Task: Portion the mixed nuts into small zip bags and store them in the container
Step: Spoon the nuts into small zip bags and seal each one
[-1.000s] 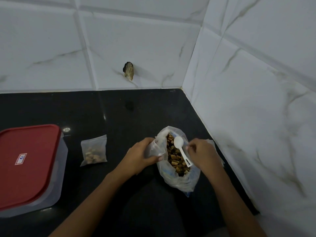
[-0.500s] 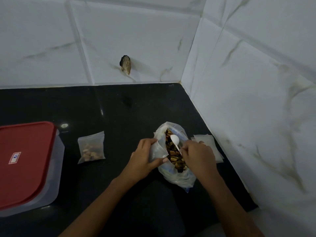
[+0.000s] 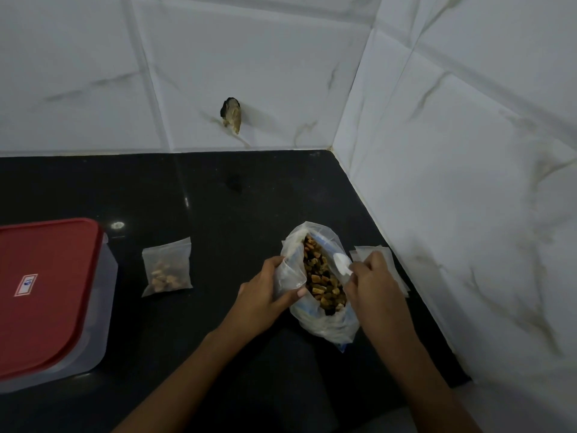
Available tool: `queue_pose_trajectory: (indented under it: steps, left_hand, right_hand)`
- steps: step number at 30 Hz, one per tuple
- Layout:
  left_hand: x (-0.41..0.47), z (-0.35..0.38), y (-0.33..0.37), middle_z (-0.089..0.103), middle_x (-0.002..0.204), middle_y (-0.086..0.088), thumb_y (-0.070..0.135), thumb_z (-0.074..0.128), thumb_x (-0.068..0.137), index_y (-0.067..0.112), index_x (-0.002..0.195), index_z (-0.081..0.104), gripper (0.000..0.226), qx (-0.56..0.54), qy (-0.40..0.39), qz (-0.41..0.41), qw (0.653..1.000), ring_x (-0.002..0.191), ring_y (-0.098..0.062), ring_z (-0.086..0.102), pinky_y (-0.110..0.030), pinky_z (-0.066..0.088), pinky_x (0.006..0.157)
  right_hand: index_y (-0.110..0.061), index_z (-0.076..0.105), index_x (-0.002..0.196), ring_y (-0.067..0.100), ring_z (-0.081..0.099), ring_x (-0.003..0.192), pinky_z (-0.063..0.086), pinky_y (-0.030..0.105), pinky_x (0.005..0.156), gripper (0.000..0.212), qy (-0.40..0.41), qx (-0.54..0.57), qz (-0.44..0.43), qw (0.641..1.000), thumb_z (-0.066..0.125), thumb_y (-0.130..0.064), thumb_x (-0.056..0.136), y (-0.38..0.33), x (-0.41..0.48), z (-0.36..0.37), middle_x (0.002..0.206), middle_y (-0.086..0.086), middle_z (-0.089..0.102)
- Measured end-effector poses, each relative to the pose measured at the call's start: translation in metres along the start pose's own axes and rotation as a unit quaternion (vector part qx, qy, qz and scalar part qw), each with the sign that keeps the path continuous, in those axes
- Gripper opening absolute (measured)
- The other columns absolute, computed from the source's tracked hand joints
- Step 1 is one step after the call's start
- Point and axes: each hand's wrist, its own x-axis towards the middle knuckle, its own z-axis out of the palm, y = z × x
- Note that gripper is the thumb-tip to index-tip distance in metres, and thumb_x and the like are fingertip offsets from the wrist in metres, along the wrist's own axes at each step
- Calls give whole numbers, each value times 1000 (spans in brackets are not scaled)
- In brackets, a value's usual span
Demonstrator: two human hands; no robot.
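A large clear plastic bag [image 3: 324,326] full of mixed nuts [image 3: 321,276] lies open on the black counter. My left hand [image 3: 265,295] grips the bag's left rim and holds it open. My right hand [image 3: 371,285] holds a small white plastic spoon [image 3: 342,264], its bowl over the nuts at the bag's right side. A small zip bag [image 3: 167,267] with some nuts in it lies flat to the left. At the far left stands a clear container with a red lid [image 3: 46,292], lid on.
A few flat empty zip bags [image 3: 393,264] lie behind my right hand by the right wall. White tiled walls meet in a corner behind the black counter [image 3: 218,214]. A chipped hole [image 3: 231,114] marks the back wall.
The spoon has shifted from the middle of the bag to its right side as my right hand drew back. My left hand keeps its grip on the rim.
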Motion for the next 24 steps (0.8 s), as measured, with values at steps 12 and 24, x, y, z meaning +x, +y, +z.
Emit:
queue_pose_trajectory:
  steps: [12, 24]
  left_hand:
    - [-6, 10, 4, 58, 121, 7, 45, 58, 84, 25, 136, 27, 64, -87, 26, -12, 996, 101, -2, 61, -20, 54, 82]
    - [-7, 17, 13, 52, 115, 17, 39, 56, 84, 36, 128, 29, 52, -211, 34, -25, 977, 106, -1, 56, -20, 53, 83]
  right_hand:
    - [-12, 38, 137, 16, 51, 115, 44, 24, 96, 43, -66, -24, -46, 996, 45, -16, 95, -15, -13, 18, 134, 5, 43]
    - [-12, 66, 97, 3, 54, 61, 45, 7, 55, 19, -19, 341, 114, 933, 47, -12, 94, -5, -7, 20, 71, -2, 60]
